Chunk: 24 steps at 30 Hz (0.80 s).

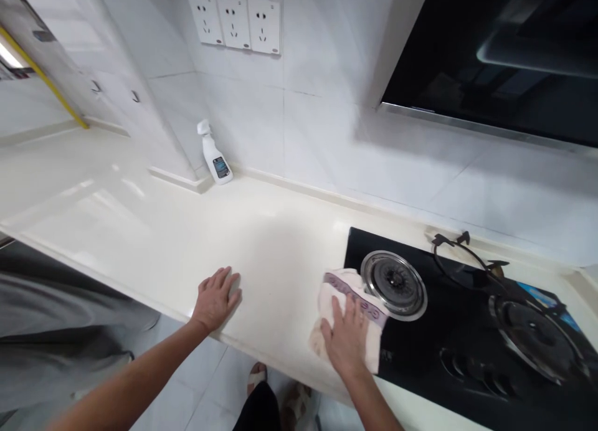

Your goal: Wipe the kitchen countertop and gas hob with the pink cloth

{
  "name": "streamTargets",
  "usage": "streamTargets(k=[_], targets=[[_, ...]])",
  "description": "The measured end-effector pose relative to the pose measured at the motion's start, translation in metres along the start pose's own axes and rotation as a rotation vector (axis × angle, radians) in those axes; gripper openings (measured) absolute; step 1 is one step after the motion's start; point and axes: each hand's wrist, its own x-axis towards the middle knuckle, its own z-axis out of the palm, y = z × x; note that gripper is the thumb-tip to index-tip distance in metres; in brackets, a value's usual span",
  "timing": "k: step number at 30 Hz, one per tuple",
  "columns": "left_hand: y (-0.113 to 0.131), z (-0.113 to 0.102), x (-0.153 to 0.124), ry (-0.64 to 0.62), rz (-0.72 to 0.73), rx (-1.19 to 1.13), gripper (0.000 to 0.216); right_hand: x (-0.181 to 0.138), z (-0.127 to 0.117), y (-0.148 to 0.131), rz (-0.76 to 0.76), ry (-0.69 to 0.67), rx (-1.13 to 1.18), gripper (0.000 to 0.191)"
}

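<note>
The bare left hand (215, 301) rests palm down; the bare right hand (346, 341) lies flat, fingers (336, 309) slightly spread, both bare forearms (140, 381) extended.

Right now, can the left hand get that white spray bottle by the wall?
Probably yes. The left hand rests palm-down on the countertop, and nothing seems to stand between it and the white spray bottle. The bottle is farther back, so it might take a stretch.

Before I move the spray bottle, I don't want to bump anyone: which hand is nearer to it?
Left. The left hand rests on the counter in front of the spray bottle; the right hand is farther away to the right, on the cloth.
</note>
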Motion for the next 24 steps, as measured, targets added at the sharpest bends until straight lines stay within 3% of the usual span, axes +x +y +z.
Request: streamTargets(k=[3, 6, 10, 12, 14, 16, 18, 21, 24], targets=[[-0.001, 0.001, -0.001, 0.002, -0.002, -0.009, 0.049, 0.003, 0.006, -0.052, -0.190, -0.156, 0.090, 0.069], [-0.002, 0.003, -0.001, 0.014, 0.006, -0.019, 0.048, -0.005, 0.008, -0.096, -0.349, -0.204, 0.238, 0.077], [-0.002, 0.003, -0.001, 0.025, 0.004, -0.044, 0.046, -0.016, 0.005, -0.113, -0.545, -0.246, 0.566, 0.057], [-0.002, 0.004, -0.002, 0.029, 0.004, -0.076, 0.045, -0.013, 0.000, -0.096, -0.523, -0.203, 0.737, 0.045], [-0.001, 0.004, -0.002, 0.033, 0.002, -0.103, 0.045, -0.005, -0.005, -0.063, -0.422, -0.052, 0.778, 0.044], [-0.001, 0.005, -0.003, 0.036, -0.004, -0.112, 0.045, 0.009, -0.006, -0.021, -0.304, 0.172, 0.642, 0.047], [-0.002, 0.005, -0.002, 0.045, -0.012, -0.111, 0.044, 0.022, -0.001, 0.020, -0.227, 0.305, 0.433, 0.058], [0.002, -0.001, -0.004, 0.089, -0.044, -0.109, 0.041, 0.032, 0.015, 0.061, -0.222, 0.302, 0.203, 0.068], [0.024, -0.008, -0.022, 0.168, -0.105, -0.101, 0.045, 0.030, 0.028, 0.073, -0.245, 0.281, 0.089, 0.070]])
